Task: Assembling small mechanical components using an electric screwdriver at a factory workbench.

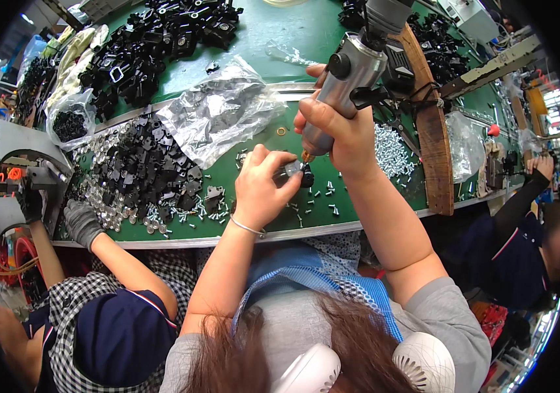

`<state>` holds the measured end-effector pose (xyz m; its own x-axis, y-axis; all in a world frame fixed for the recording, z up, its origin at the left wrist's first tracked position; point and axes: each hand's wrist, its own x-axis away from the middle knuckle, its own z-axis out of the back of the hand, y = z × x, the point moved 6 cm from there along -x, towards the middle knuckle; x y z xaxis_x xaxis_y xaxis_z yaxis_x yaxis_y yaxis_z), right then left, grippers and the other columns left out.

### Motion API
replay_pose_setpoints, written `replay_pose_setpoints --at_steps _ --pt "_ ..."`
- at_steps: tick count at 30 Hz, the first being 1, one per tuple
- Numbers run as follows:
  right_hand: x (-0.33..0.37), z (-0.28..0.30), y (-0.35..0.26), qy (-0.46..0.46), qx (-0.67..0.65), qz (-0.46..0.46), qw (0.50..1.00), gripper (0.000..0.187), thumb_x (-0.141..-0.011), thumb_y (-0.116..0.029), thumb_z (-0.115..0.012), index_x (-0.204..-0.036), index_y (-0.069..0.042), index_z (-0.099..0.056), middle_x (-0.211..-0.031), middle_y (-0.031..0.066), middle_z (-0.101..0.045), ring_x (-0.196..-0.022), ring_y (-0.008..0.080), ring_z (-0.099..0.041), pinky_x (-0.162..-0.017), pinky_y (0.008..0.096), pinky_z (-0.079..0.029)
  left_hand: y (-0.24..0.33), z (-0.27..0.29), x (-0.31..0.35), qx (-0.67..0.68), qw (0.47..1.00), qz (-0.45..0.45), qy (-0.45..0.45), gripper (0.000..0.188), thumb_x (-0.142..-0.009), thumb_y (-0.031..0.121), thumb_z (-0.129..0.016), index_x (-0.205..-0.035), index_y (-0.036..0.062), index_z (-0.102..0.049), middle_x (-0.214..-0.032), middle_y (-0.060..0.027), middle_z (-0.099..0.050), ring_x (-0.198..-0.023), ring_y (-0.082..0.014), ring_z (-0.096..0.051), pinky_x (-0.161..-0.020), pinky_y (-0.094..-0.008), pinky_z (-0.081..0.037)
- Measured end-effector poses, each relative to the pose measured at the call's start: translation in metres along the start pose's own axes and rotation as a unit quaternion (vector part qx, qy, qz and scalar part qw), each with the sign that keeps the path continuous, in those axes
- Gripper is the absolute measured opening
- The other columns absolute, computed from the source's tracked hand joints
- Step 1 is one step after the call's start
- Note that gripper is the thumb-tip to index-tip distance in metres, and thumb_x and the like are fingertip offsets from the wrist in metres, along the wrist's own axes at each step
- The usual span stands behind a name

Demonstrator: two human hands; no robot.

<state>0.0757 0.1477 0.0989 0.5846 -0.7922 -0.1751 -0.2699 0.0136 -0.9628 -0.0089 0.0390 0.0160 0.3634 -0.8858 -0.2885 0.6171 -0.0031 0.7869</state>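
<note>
My right hand (350, 134) is wrapped round the grey metal body of a power screwdriver (361, 64), which hangs from above and points down to the left. Its brass-coloured nose (307, 156) meets a small black part with a shiny metal plate (293, 168). The thumb and fingers of my left hand (259, 187) pinch that part on the green table (240, 226). My fingers and the tool's nose partly hide it. Loose screws (329, 191) lie just right of the part, and a small brass ring (282, 131) lies beyond it.
Black plates (152, 157) and shiny round pieces (113, 213) are heaped at left, beside a clear plastic bag (221, 114). Black housings (155, 42) pile up behind. A screw heap (392, 152) borders a wooden board (432, 131). A co-worker's gloved hand (82, 224) is at left.
</note>
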Motion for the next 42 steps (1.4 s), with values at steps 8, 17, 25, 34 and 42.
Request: replay_pose_setpoints --at_steps 8,17,25,34,42 --pt "-0.001 -0.002 0.005 -0.045 -0.018 -0.013 0.999 0.052 -0.078 -0.010 -0.070 -0.121 0.006 -0.046 -0.079 0.0061 -0.059 -0.067 0.0151 -0.062 -0.063 0.0295 -0.052 0.000 0.001 -0.001 -0.004 1.000 -0.005 0.001 0.022 -0.072 0.016 -0.073 -0.091 0.0076 -0.066 -0.085 -0.0082 -0.056 -0.083 -0.0265 -0.056 -0.074 -0.0358 -0.046" --pt "-0.003 -0.005 0.009 -0.070 -0.004 -0.036 0.997 0.046 -0.076 -0.007 -0.070 -0.116 0.003 -0.049 -0.076 0.0080 -0.061 -0.067 0.0149 -0.062 -0.060 0.0284 -0.050 -0.004 -0.001 -0.003 -0.006 0.999 -0.025 -0.027 0.025 -0.073 0.021 -0.073 -0.095 0.0116 -0.066 -0.089 -0.0076 -0.054 -0.087 -0.0287 -0.055 -0.076 -0.0385 -0.047" --pt "-0.001 0.000 0.017 -0.106 -0.019 -0.036 0.994 0.039 -0.075 -0.007 -0.070 -0.110 0.000 -0.052 -0.075 0.0122 -0.064 -0.062 0.0142 -0.060 -0.053 0.0264 -0.048 -0.004 -0.003 -0.005 0.007 0.998 -0.054 -0.031 0.025 -0.072 0.015 -0.074 -0.093 0.0065 -0.066 -0.084 -0.0083 -0.054 -0.082 -0.0259 -0.054 -0.075 -0.0353 -0.045" --pt "-0.001 0.001 0.006 -0.106 -0.014 -0.031 0.994 0.047 -0.075 -0.008 -0.068 -0.116 0.004 -0.050 -0.076 0.0115 -0.064 -0.062 0.0145 -0.059 -0.055 0.0260 -0.047 -0.006 -0.005 -0.007 0.035 0.998 -0.016 -0.045 0.025 -0.074 0.017 -0.074 -0.094 0.0060 -0.066 -0.085 -0.0082 -0.055 -0.081 -0.0240 -0.056 -0.077 -0.0358 -0.045" --pt "0.003 0.055 -0.023 0.092 0.051 0.152 0.983 0.055 -0.081 -0.012 -0.068 -0.126 0.005 -0.042 -0.081 0.0102 -0.065 -0.076 0.0166 -0.062 -0.078 0.0298 -0.047 -0.026 -0.003 -0.095 0.333 0.927 0.162 0.062 0.029 -0.078 0.021 -0.073 -0.099 0.0032 -0.066 -0.094 -0.0102 -0.059 -0.085 -0.0202 -0.060 -0.079 -0.0322 -0.049"
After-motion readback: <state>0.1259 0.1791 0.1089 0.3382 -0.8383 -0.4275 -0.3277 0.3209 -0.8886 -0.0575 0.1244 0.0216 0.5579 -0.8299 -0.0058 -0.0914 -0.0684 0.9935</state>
